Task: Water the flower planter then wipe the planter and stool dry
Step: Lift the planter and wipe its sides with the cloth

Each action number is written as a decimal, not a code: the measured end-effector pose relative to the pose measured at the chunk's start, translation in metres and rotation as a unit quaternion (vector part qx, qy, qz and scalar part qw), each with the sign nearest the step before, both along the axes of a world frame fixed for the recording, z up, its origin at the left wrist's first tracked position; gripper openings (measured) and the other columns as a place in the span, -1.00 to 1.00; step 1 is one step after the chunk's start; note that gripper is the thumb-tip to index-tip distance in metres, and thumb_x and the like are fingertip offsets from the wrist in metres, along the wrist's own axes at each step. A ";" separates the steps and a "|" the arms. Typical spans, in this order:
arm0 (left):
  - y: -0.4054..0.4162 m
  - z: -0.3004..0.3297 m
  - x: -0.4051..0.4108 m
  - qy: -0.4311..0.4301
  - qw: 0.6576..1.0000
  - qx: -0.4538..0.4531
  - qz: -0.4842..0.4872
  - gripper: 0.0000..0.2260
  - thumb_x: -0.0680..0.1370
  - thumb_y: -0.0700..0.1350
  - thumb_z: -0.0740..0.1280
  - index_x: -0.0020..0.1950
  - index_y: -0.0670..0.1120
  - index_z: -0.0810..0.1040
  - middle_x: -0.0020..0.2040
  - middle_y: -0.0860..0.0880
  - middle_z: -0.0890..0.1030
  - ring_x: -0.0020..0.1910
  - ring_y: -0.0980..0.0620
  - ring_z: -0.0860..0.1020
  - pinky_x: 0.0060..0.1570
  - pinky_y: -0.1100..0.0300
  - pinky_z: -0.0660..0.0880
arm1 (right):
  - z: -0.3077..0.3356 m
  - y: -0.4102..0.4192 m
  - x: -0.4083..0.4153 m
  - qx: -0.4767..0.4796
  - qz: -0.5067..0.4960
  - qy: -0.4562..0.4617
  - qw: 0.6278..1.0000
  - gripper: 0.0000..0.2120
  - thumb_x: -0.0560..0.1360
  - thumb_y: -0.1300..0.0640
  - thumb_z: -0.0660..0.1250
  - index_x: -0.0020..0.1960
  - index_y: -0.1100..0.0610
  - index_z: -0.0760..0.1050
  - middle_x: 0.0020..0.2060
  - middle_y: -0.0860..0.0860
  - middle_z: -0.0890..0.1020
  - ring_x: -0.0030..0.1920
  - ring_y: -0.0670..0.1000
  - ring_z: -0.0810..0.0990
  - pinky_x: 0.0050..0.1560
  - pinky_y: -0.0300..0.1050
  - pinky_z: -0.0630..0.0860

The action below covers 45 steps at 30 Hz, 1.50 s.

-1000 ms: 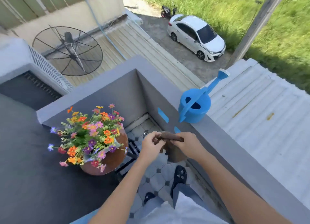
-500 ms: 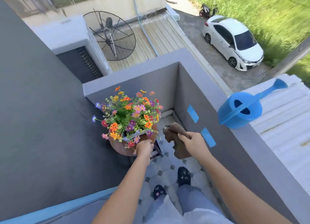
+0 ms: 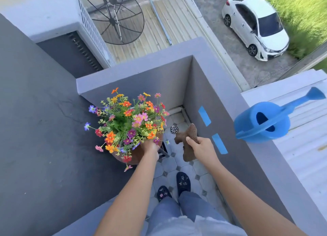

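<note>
Looking straight down from the head camera on a small tiled balcony corner. Both arms are stretched out forward and down, bare forearms, elbows only slightly bent.

The left hand (image 3: 150,147) is at the near rim of the flower planter (image 3: 134,156), a round terracotta-coloured pot packed with orange, pink, purple and yellow flowers (image 3: 129,122). The fingers reach in under the blooms, so I can't tell whether they're curled over the rim or just resting against it. The back of the hand faces up, wrist straight in line with the forearm.

The right hand (image 3: 200,146) is off to the right of the planter, clear of it, holding a brown cloth (image 3: 188,142). Thumb and fingers pinch it near the top, and the rest bunches up above the hand and hangs down below it, over the floor tiles (image 3: 177,166).

The planter sits on a dark stool (image 3: 163,151), only a bit of frame poking out on the right side, between the pot and the cloth.

The blue watering can (image 3: 261,122) stands on top of the parapet wall (image 3: 265,165) to the right, spout pointing away, well apart from both hands. Two strips of blue tape (image 3: 204,115) are stuck on the wall's inner face. Slippered feet (image 3: 183,182) and jeans show at the bottom.
</note>
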<state>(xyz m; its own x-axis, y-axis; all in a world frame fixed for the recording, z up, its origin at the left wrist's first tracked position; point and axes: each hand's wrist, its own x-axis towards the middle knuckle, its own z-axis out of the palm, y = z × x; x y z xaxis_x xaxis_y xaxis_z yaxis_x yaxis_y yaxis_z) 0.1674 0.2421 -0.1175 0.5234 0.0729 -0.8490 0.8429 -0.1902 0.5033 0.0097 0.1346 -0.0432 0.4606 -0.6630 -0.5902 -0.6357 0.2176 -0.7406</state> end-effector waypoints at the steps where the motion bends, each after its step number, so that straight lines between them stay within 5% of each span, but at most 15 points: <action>1: -0.001 -0.003 0.001 -0.002 1.000 0.002 0.012 -0.75 0.58 -0.37 0.03 -0.13 -0.16 0.44 -0.31 -0.09 0.41 -0.48 0.01 0.17 -0.68 0.37 0.09 | -0.002 -0.004 0.002 0.002 0.004 -0.001 1.000 -0.61 0.56 0.02 0.35 -0.23 0.35 0.53 -0.42 0.10 0.53 -0.37 0.01 0.43 -0.32 -0.14 0.31; 6: -0.008 0.009 -0.001 -0.039 0.999 -0.005 0.034 -0.68 0.55 -0.42 0.04 -0.30 -0.12 0.38 -0.33 -0.08 0.39 -0.44 0.04 0.23 -0.66 0.37 0.11 | 0.002 -0.024 0.013 -0.012 0.022 -0.029 0.999 -0.75 0.59 0.08 0.32 -0.12 0.24 0.62 -0.28 0.13 0.66 -0.29 0.01 0.53 -0.27 -0.12 0.41; 9: -0.008 0.026 0.000 -0.075 0.996 -0.021 0.044 -0.63 0.53 -0.48 -0.03 -0.24 -0.08 0.36 -0.31 -0.09 0.39 -0.38 0.03 0.29 -0.65 0.36 0.13 | -0.001 -0.032 0.021 -0.010 0.029 -0.059 0.998 -0.86 0.59 0.10 0.31 0.04 0.07 0.65 -0.11 0.01 0.72 -0.09 -0.01 0.66 -0.05 -0.08 0.57; 13: 0.006 0.058 0.017 -0.079 0.996 -0.034 0.033 -0.75 0.64 -0.27 0.02 -0.18 -0.09 0.37 -0.45 -0.06 0.45 -0.55 0.11 0.31 -0.56 0.29 0.17 | 0.008 -0.033 0.039 0.015 0.038 -0.106 0.993 -0.72 0.60 0.12 0.28 0.27 -0.03 0.57 0.06 -0.13 0.70 0.11 -0.07 0.65 0.21 0.00 0.55; 16: 0.024 0.082 0.030 -0.075 0.995 -0.066 0.006 -0.81 0.62 -0.25 0.05 -0.17 -0.12 0.33 -0.38 -0.12 0.43 -0.70 0.17 0.23 -0.68 0.34 0.09 | 0.022 -0.028 0.055 0.022 0.034 -0.138 0.990 -0.76 0.62 0.13 0.26 0.22 -0.03 0.61 0.01 -0.14 0.71 0.09 -0.06 0.66 0.21 0.01 0.56; 20: 0.043 0.120 0.033 -0.098 0.989 -0.083 -0.077 -0.95 0.61 -0.21 0.12 0.04 -0.09 0.30 -0.35 -0.11 0.39 -0.67 0.14 0.26 -0.66 0.34 0.07 | 0.044 -0.024 0.079 0.013 0.016 -0.198 0.980 -0.79 0.61 0.16 0.25 0.00 -0.03 0.65 -0.14 -0.09 0.74 -0.07 -0.02 0.70 0.12 0.08 0.60; 23: 0.050 0.158 0.031 -0.108 0.984 -0.087 -0.115 -0.93 0.60 -0.25 0.12 0.04 -0.11 0.31 -0.30 -0.12 0.38 -0.66 0.12 0.30 -0.65 0.33 0.07 | 0.062 -0.020 0.099 -0.051 -0.019 -0.234 0.971 -0.84 0.60 0.15 0.27 0.02 -0.03 0.62 -0.06 -0.04 0.69 0.00 -0.01 0.64 0.14 0.07 0.55; 30: 0.041 0.216 0.027 -0.094 0.975 -0.147 -0.137 -0.86 0.65 -0.24 0.00 0.05 -0.14 0.34 -0.31 -0.10 0.40 -0.61 0.14 0.25 -0.65 0.31 0.11 | 0.110 0.003 0.123 -0.132 0.017 -0.332 0.934 -0.88 0.64 0.12 0.24 0.01 -0.06 0.53 0.02 -0.03 0.46 -0.03 -0.38 0.46 0.01 -0.34 0.40; 35: 0.028 0.231 0.034 -0.109 0.974 -0.188 -0.067 -0.83 0.67 -0.26 -0.03 0.07 -0.18 0.34 -0.36 -0.12 0.41 -0.63 0.13 0.26 -0.69 0.31 0.19 | 0.103 0.020 0.116 -0.229 0.137 -0.365 0.892 -0.67 0.57 0.31 0.27 0.29 0.13 0.58 0.09 0.01 0.51 0.13 -0.08 0.51 0.12 -0.38 0.40; 38: 0.028 0.243 0.038 -0.108 0.971 -0.204 -0.056 -0.81 0.66 -0.26 -0.01 -0.01 -0.16 0.37 -0.33 -0.12 0.40 -0.62 0.13 0.26 -0.68 0.32 0.18 | 0.095 0.016 0.103 -0.263 0.181 -0.372 0.872 -0.61 0.52 0.36 0.31 0.28 0.07 0.60 0.08 -0.02 0.56 0.12 -0.10 0.55 0.14 -0.30 0.47; 42: 0.025 0.248 0.038 -0.098 0.968 -0.223 -0.059 -0.88 0.66 -0.23 0.06 0.01 -0.15 0.37 -0.31 -0.12 0.40 -0.61 0.12 0.27 -0.69 0.30 0.22 | 0.087 0.008 0.096 -0.227 0.122 -0.343 0.903 -0.63 0.47 0.41 0.31 0.15 0.05 0.61 0.07 -0.06 0.61 0.12 -0.14 0.59 0.22 -0.08 0.54; 45: 0.020 0.250 0.038 -0.100 0.966 -0.231 -0.058 -0.86 0.67 -0.22 0.06 -0.04 -0.15 0.36 -0.33 -0.11 0.40 -0.63 0.13 0.27 -0.69 0.30 0.21 | 0.093 0.008 0.093 -0.228 0.111 -0.343 0.904 -0.65 0.44 0.43 0.31 0.08 0.07 0.61 0.02 -0.05 0.61 0.09 -0.14 0.60 0.19 -0.11 0.55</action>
